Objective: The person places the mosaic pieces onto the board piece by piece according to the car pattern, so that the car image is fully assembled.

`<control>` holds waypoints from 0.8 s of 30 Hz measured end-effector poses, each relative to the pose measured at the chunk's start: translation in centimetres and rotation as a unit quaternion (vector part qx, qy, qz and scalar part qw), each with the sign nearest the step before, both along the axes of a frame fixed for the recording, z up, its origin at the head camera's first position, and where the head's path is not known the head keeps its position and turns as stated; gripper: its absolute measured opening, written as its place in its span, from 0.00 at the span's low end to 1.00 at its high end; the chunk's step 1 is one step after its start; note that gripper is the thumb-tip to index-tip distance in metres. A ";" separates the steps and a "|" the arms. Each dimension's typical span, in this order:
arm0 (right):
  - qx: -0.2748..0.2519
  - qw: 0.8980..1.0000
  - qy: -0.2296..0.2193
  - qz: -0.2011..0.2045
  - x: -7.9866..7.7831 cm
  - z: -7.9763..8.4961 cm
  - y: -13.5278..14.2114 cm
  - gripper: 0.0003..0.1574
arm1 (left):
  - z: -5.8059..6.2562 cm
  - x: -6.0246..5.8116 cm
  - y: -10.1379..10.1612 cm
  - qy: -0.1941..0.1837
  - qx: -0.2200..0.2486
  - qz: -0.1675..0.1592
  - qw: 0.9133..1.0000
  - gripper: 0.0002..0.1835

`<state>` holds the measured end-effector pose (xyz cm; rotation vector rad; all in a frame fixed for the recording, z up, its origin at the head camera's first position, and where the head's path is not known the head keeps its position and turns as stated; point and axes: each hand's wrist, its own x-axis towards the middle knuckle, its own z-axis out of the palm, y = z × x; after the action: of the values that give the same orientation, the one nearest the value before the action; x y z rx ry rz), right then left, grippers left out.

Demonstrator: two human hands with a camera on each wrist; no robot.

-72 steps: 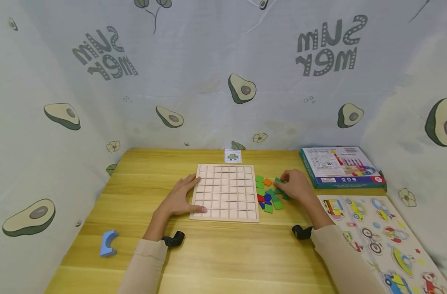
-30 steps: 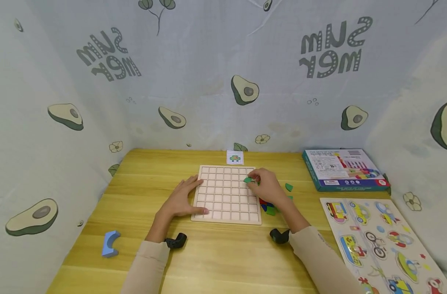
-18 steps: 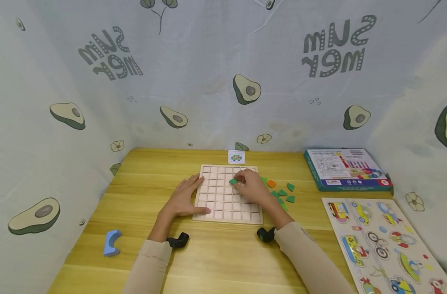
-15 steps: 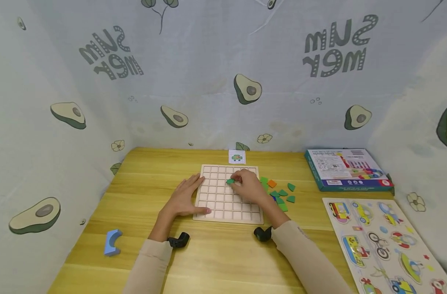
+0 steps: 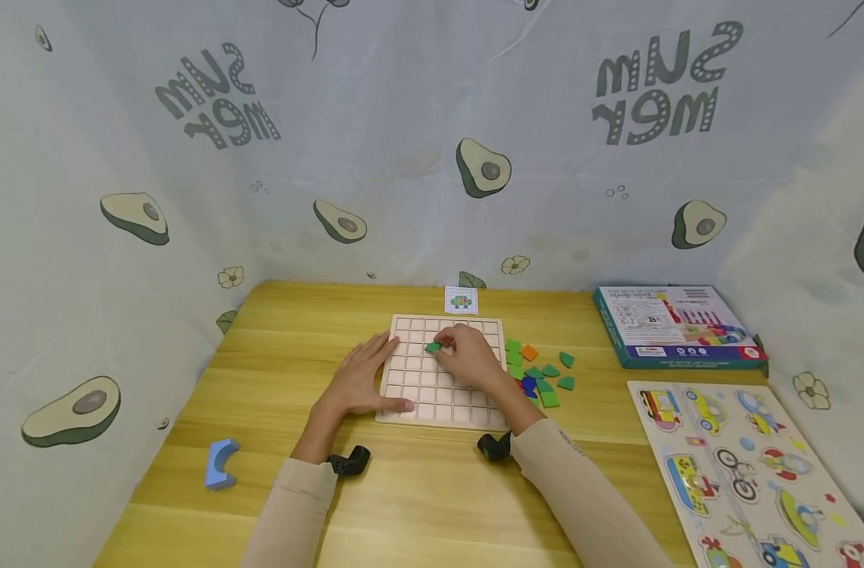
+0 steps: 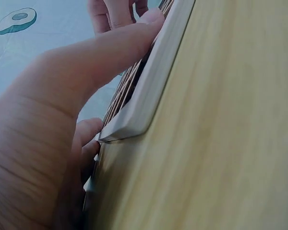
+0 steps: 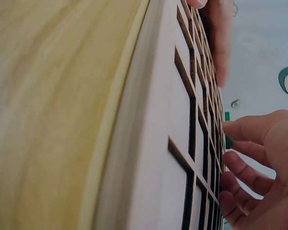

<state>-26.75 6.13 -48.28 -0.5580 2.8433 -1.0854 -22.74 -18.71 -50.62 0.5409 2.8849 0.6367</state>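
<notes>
A wooden grid board (image 5: 442, 425) lies flat on the table, its cells divided by thin ridges. My left hand (image 5: 360, 381) spreads over its left side, thumb on the near-left corner area and fingertips at the left edge. My right hand (image 5: 470, 356) pinches a small green tile (image 5: 432, 347) over the upper-middle cells. In the right wrist view the green tile (image 7: 227, 130) shows at the fingertips, close to the grid; whether it touches a cell I cannot tell. Right of the board lie several loose green tiles (image 5: 550, 371), an orange tile (image 5: 529, 353) and blue pieces (image 5: 529, 384).
A small card (image 5: 461, 300) with a turtle-like pattern lies behind the board. A blue arch block (image 5: 221, 464) is at the left. At the right are a boxed set (image 5: 680, 327) and a picture puzzle board (image 5: 730, 442). A printed curtain (image 5: 403, 142) closes off the back.
My right hand has picked a green tile from the pile and carried it left over the board to the upper-middle cells. My left hand has stayed on the board's left edge.
</notes>
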 end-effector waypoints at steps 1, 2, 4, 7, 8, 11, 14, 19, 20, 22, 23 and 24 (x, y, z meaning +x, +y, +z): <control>0.005 1.000 0.002 0.003 0.0 0.0 0.0 0.14 | 0.1 0.0 0.0 -0.001 -0.001 0.002 1.000 0.68; 0.008 1.000 0.004 0.004 -0.1 0.0 -0.1 0.14 | 0.1 0.0 0.0 -0.001 -0.002 0.003 1.000 0.67; 0.016 1.000 0.007 0.006 -0.2 -0.1 -0.1 0.14 | 0.0 -0.1 0.1 0.000 -0.001 0.006 1.000 0.67; 0.020 1.000 0.006 0.006 -0.3 -0.2 -0.2 0.15 | -0.1 -0.2 0.1 0.004 0.005 0.011 1.000 0.67; 0.020 1.000 0.004 0.006 -0.3 -0.2 -0.2 0.15 | -0.2 -0.2 0.2 0.004 0.008 0.013 1.000 0.67; 0.021 1.000 0.001 0.008 -0.3 -0.2 -0.2 0.15 | -0.2 -0.3 0.2 0.002 0.012 0.015 1.000 0.67; 0.022 1.000 -0.005 0.014 -0.4 -0.1 -0.1 0.15 | -0.2 -0.3 0.3 -0.001 0.011 0.011 1.000 0.67; 0.026 0.999 -0.019 0.022 -0.4 0.1 0.0 0.16 | -0.1 -0.1 0.4 -0.003 0.012 0.004 1.000 0.66; 0.025 0.999 -0.020 0.024 -0.3 0.2 0.0 0.16 | 0.0 -0.1 0.4 -0.003 0.014 0.004 1.000 0.66; 0.023 0.999 -0.019 0.029 -0.3 0.3 0.1 0.16 | 0.0 -0.1 0.4 0.001 0.021 0.003 1.000 0.65; 0.020 0.999 -0.020 0.031 -0.3 0.3 0.2 0.16 | 0.0 -0.1 0.4 -0.001 0.019 0.004 1.000 0.66; 0.017 0.999 -0.021 0.034 -0.3 0.4 0.2 0.16 | 0.1 -0.1 0.3 0.001 0.022 0.003 1.000 0.65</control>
<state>-27.04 6.37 -47.93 -0.6173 2.7801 -1.0240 -22.82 -18.40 -50.57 0.5381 2.8823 0.7026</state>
